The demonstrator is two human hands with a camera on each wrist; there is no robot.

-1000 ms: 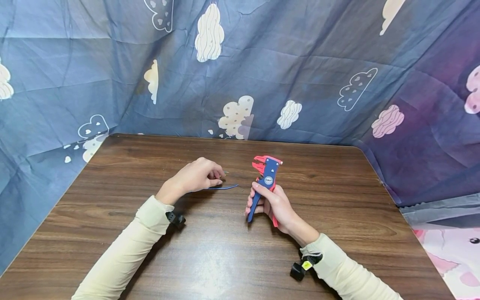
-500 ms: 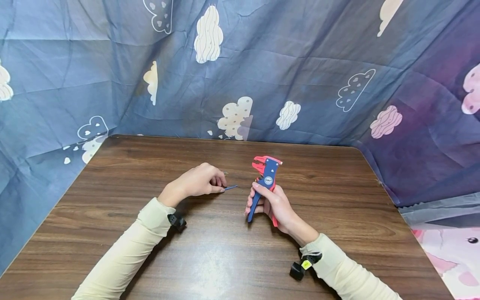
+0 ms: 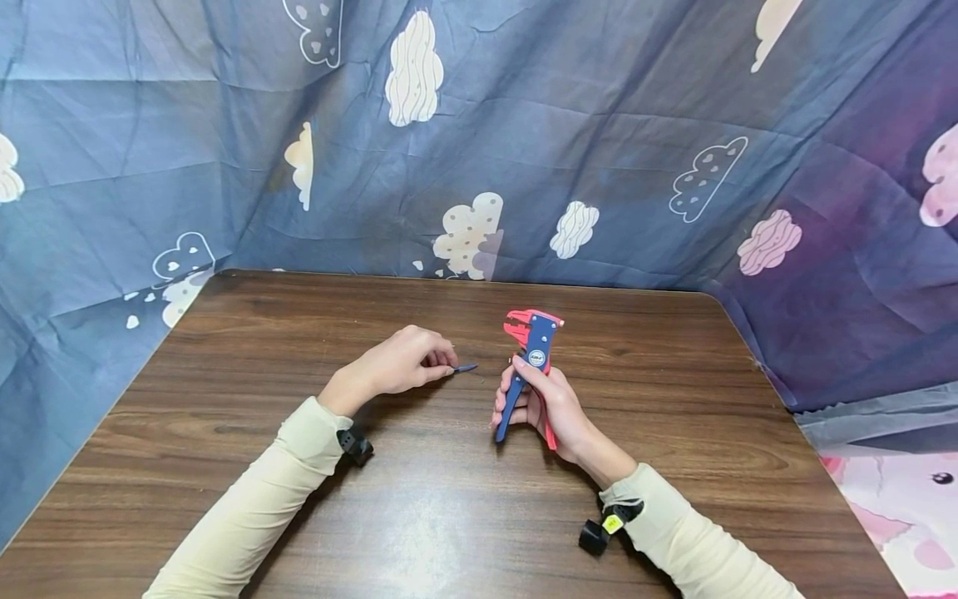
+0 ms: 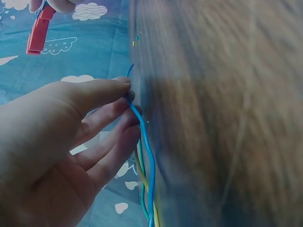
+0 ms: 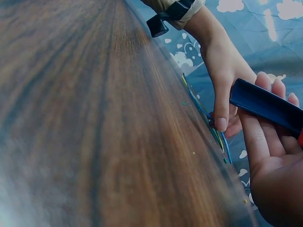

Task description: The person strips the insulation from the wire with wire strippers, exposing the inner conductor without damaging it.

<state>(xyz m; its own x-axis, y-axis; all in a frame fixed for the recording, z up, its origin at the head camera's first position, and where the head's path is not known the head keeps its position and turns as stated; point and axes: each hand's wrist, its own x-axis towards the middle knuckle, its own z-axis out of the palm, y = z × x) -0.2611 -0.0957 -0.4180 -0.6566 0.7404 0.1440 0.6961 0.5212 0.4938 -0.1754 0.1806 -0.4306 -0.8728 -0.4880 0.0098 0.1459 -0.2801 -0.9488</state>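
Observation:
My left hand (image 3: 407, 362) pinches a thin blue wire (image 4: 150, 156) between thumb and forefinger. The wire's short end (image 3: 466, 367) sticks out to the right, past the fingertips. Below it in the left wrist view run a green wire (image 4: 143, 198) and a yellow wire (image 4: 157, 218), lying along the table behind the curled fingers. My right hand (image 3: 557, 412) grips a blue-and-red wire stripper (image 3: 536, 345) by its handles, its red jaws upward and pointing left, parted. The stripper stands a short way right of the blue wire's end.
Small green scraps (image 5: 183, 103) and a yellow scrap (image 5: 245, 201) lie on the brown wooden table (image 3: 419, 516). A blue cloth (image 3: 337, 166) with cloud prints hangs along the back and sides. Each wrist wears a small black camera (image 3: 595, 537).
The left hand has come down to the blue wire, pinched it and shifted slightly right, raising its end a little. The right hand and stripper have hardly moved.

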